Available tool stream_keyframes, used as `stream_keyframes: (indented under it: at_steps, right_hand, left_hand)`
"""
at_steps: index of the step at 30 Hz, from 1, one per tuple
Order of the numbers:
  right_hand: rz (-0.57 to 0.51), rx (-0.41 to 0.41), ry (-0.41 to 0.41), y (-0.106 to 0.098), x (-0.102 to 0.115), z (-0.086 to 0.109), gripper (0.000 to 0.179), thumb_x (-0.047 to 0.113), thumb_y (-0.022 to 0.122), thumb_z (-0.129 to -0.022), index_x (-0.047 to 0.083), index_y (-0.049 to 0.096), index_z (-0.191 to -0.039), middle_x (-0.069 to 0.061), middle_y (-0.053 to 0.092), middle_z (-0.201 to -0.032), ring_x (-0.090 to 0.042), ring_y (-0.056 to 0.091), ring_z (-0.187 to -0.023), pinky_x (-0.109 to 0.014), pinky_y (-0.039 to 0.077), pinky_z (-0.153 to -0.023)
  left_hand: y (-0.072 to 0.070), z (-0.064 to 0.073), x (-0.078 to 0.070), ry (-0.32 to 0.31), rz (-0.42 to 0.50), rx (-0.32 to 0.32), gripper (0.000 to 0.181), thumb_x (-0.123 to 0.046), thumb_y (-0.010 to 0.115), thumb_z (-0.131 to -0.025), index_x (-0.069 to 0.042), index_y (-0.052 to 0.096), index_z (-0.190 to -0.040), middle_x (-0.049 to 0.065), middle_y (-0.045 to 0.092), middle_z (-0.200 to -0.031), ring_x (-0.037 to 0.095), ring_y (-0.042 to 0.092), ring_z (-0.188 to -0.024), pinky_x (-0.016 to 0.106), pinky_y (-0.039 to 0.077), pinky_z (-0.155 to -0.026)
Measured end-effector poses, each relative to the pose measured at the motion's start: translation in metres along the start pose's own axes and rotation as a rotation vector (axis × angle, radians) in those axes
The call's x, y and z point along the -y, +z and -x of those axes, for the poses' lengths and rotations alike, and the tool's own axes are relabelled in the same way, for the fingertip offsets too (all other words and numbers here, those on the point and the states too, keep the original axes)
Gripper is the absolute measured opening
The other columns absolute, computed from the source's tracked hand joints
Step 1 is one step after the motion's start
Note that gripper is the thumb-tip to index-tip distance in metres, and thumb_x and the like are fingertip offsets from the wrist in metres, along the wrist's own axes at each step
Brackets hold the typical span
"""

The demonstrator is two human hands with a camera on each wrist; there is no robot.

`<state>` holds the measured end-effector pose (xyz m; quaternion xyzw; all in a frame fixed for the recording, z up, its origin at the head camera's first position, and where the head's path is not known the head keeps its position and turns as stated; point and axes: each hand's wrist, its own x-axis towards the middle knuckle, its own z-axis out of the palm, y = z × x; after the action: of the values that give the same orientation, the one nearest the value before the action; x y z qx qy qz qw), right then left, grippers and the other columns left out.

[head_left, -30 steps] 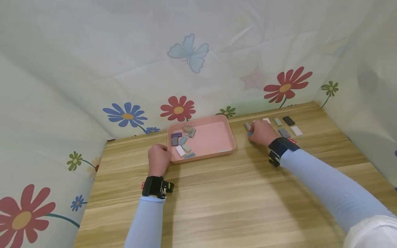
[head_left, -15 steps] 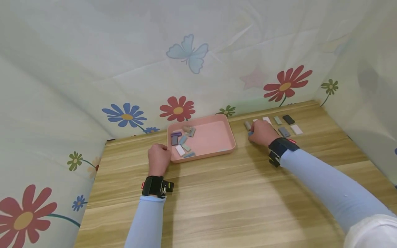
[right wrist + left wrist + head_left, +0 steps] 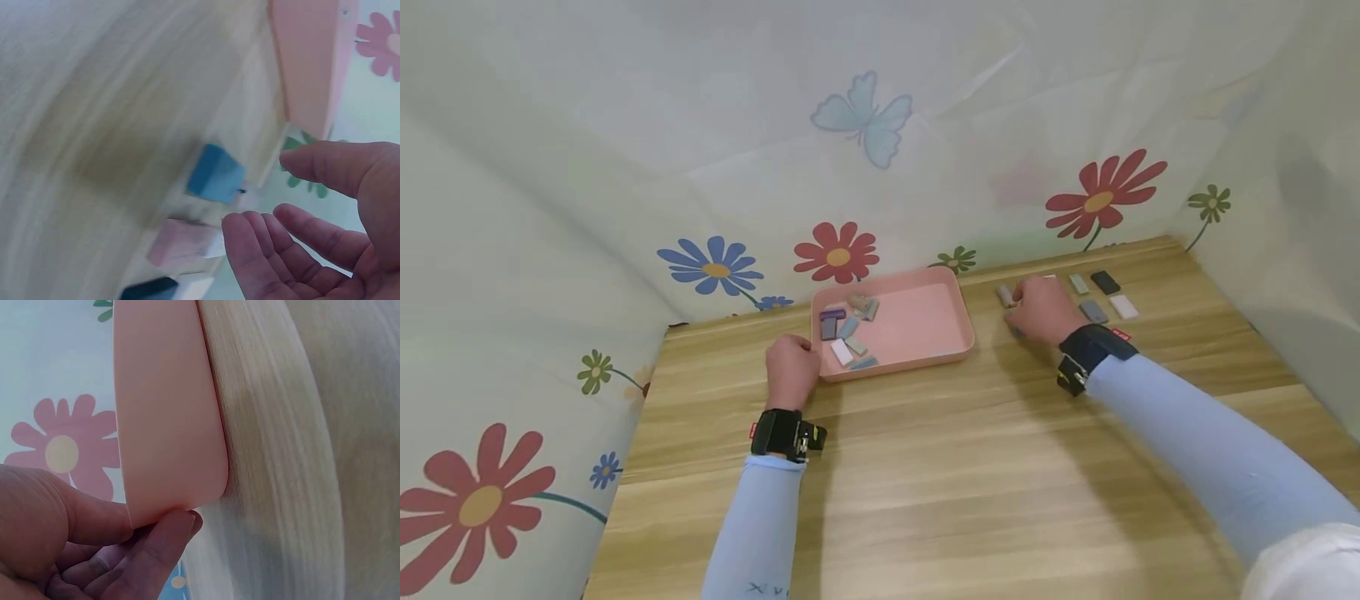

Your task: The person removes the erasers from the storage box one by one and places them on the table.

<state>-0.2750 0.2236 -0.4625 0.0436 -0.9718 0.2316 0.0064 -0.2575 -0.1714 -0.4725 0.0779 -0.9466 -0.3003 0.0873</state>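
At the left end of a shallow pink tray (image 3: pixel 928 325), my left hand (image 3: pixel 792 372) pinches the rim between thumb and fingers; the left wrist view shows the grip at the tray's corner. My right hand (image 3: pixel 1047 310) hovers over small blocks to the right of the tray. Its thumb and fingers are spread apart in the right wrist view, with nothing held between them. Just beyond those fingertips lies a blue block (image 3: pixel 214 174) on the table, with a pink block (image 3: pixel 180 242) and a dark block (image 3: pixel 150 290) nearby. Part of this row is hidden behind the hand in the head view.
Several small blocks lie in the tray's left part, including a white block (image 3: pixel 842 352) and a purple block (image 3: pixel 832 315). Right of my right hand are a black block (image 3: pixel 1105 282), a white block (image 3: pixel 1124 307) and a grey-blue block (image 3: pixel 1093 312). A flowered curtain (image 3: pixel 730 200) hangs behind the table.
The head view has shifted slightly. My right hand has moved a little to the right, and the blue block edge seen at its fingertips earlier now looks greyer. The left hand stays at the tray.
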Motion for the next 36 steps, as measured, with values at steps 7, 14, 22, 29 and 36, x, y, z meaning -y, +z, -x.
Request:
stream_keyframes:
  at_steps: [7, 14, 22, 29, 36]
  right_hand:
    - [-0.018, 0.007, 0.001, -0.016, 0.024, 0.011, 0.040, 0.025, 0.066, -0.081, -0.002, 0.064, -0.111, -0.017, 0.068, -0.098, -0.025, 0.063, -0.083, -0.042, 0.049, -0.074]
    - [-0.055, 0.016, -0.019, -0.015, 0.045, 0.008, 0.039, 0.026, 0.064, -0.082, -0.001, 0.063, -0.110, -0.014, 0.066, -0.089, -0.021, 0.060, -0.070, -0.038, 0.048, -0.068]
    - [-0.088, 0.037, 0.042, 0.003, 0.055, -0.003, 0.027, 0.028, 0.067, -0.078, 0.002, 0.061, -0.073, -0.004, 0.050, -0.064, -0.017, 0.044, -0.056, -0.030, 0.036, -0.053]
    - [-0.093, 0.042, 0.051, 0.024, 0.058, -0.009, 0.040, 0.023, 0.066, -0.074, 0.011, 0.038, -0.048, 0.004, 0.027, -0.049, -0.016, 0.032, -0.048, -0.028, 0.024, -0.047]
    - [-0.084, -0.021, 0.057, 0.035, 0.056, -0.007, 0.036, 0.019, 0.067, -0.074, 0.007, 0.045, -0.048, 0.000, 0.034, -0.050, -0.029, 0.040, -0.080, -0.034, 0.027, -0.067]
  left_hand:
    - [-0.004, 0.003, -0.003, -0.039, 0.008, 0.022, 0.017, -0.013, 0.062, -0.081, -0.003, 0.073, -0.089, 0.012, 0.070, -0.090, 0.026, 0.062, -0.077, 0.037, 0.051, -0.065]
    - [-0.016, 0.006, -0.017, -0.008, -0.099, 0.004, 0.029, -0.028, 0.060, -0.087, -0.005, 0.071, -0.102, 0.011, 0.071, -0.094, 0.025, 0.063, -0.078, 0.038, 0.051, -0.070]
    - [-0.013, 0.008, -0.045, 0.115, -0.136, -0.015, 0.017, -0.018, 0.060, -0.084, -0.007, 0.071, -0.089, 0.006, 0.068, -0.078, 0.020, 0.060, -0.063, 0.031, 0.046, -0.052]
    - [0.006, 0.004, -0.048, 0.196, -0.189, 0.056, 0.014, -0.013, 0.064, -0.077, -0.010, 0.058, -0.064, 0.000, 0.053, -0.058, 0.018, 0.049, -0.053, 0.029, 0.033, -0.044]
    - [0.021, 0.002, -0.049, 0.122, -0.187, 0.111, 0.008, -0.011, 0.067, -0.076, -0.006, 0.061, -0.078, 0.004, 0.059, -0.071, 0.021, 0.055, -0.064, 0.029, 0.040, -0.051]
